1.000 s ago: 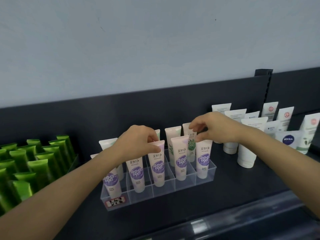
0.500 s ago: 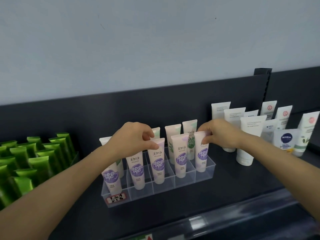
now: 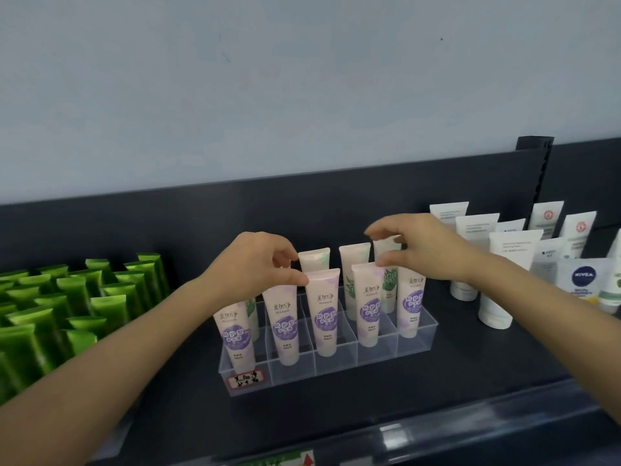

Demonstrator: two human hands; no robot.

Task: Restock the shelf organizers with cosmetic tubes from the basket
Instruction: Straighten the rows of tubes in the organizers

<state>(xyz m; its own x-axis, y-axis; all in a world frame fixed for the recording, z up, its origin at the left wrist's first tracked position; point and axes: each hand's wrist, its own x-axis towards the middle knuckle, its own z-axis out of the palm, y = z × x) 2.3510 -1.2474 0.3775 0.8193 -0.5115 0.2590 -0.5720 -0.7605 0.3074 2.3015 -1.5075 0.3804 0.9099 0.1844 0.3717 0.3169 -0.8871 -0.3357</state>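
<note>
A clear acrylic organizer (image 3: 416,344) stands mid-shelf. Its front row holds several white tubes with purple labels, and green-leaf tubes (image 3: 353,260) stand in the back row. My left hand (image 3: 255,264) is curled over the front row. Its thumb and fingers pinch the top left corner of the third purple tube (image 3: 324,311) and hide the top of the tube beside it. My right hand (image 3: 426,250) hovers over the right end with finger and thumb apart around the top of the back right tube (image 3: 389,280). Its thumb touches the fourth purple tube (image 3: 368,304). No basket is in view.
Rows of green tubes (image 3: 77,297) fill the shelf at the left. White face-wash tubes (image 3: 504,274) and a Nivea tube (image 3: 583,280) stand at the right. A dark back panel (image 3: 336,203) rises behind the organizer, and a clear shelf lip (image 3: 470,428) runs along the front.
My right hand has let go of the rightmost purple tube and moved up and left over the back row. My left hand has stayed on the front row.
</note>
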